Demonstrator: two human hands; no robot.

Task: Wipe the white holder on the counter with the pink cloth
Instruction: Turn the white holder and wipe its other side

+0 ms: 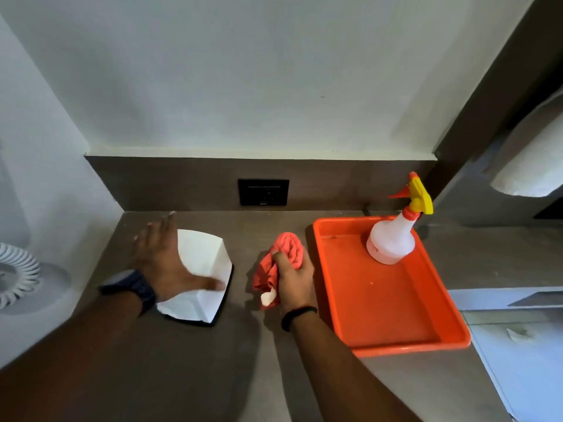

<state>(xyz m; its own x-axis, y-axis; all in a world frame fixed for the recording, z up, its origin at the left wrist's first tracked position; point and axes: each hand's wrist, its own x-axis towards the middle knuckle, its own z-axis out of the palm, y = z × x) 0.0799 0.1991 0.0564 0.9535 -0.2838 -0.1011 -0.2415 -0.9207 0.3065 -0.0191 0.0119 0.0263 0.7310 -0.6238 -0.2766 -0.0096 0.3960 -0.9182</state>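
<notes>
The white holder [203, 263] is a square open box on a black base, standing on the brown counter [189, 360] left of centre. My left hand [166, 263] is spread over its left side with the fingers apart, the thumb across its front rim. It wears a dark watch at the wrist. To the right of the holder, my right hand [294, 280] grips the bunched pink cloth [281, 263] just above the counter. Cloth and holder are apart.
An orange tray [393, 318] lies on the right with a white spray bottle [393, 239] with a yellow and orange trigger at its far end. A black wall socket [263, 191] sits in the backsplash. A white coiled object [18, 275] is at the far left. White surfaces lie at the right edge.
</notes>
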